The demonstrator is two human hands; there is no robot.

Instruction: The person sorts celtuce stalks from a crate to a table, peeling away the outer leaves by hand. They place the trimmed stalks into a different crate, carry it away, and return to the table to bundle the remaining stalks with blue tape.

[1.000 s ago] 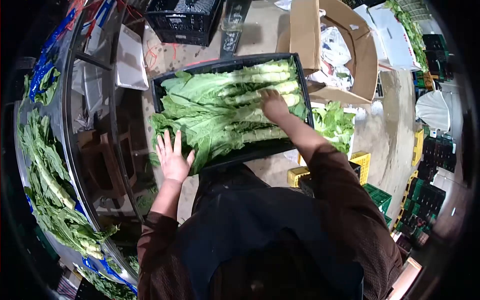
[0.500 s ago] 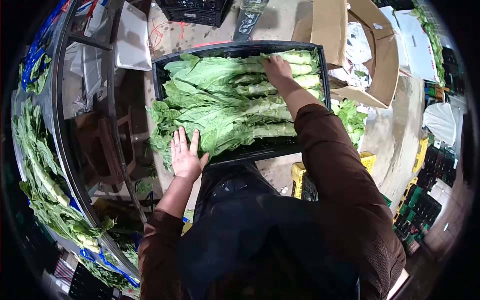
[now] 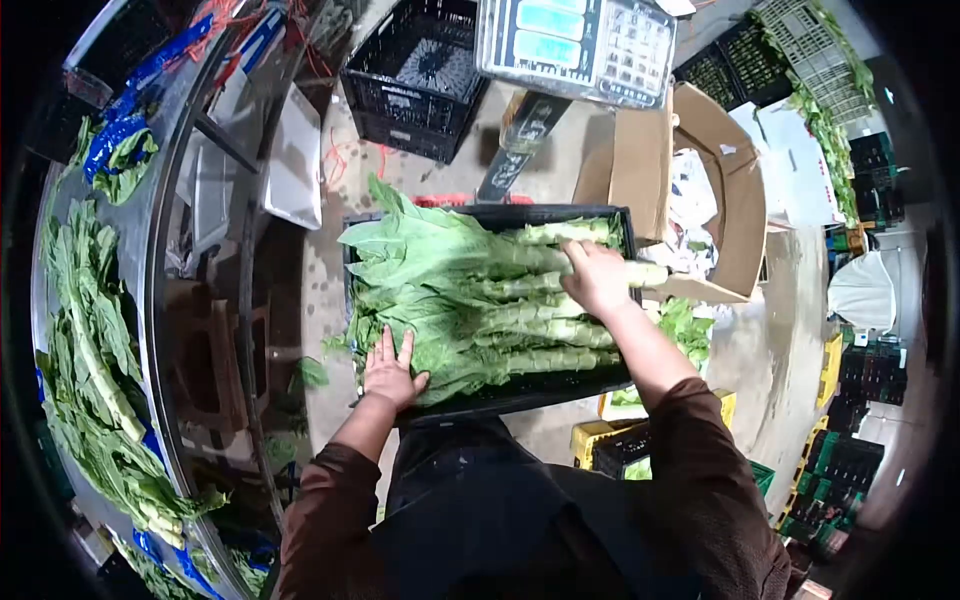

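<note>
Several celtuce stalks (image 3: 540, 333) lie side by side in a black crate (image 3: 500, 403), leaves to the left and pale stems to the right. My right hand (image 3: 597, 278) is closed over one celtuce stem (image 3: 647, 274), whose cut end pokes past the crate's right rim. Its fingertips are partly hidden against the stem. My left hand (image 3: 392, 374) lies with fingers spread on the leaves (image 3: 425, 345) at the crate's near left corner, gripping nothing.
Beyond the crate stands a scale with a lit display (image 3: 575, 45), beside another black crate (image 3: 410, 100). A cardboard box (image 3: 735, 190) with white scraps is at the right. On the left, a metal table (image 3: 150, 330) holds more celtuce. Yellow crates (image 3: 590, 440) sit near my right side.
The view has tilted up, bringing the scale display into sight. My right hand has moved nearer, and a stem now juts over the right rim. My left hand stays on the leaves.
</note>
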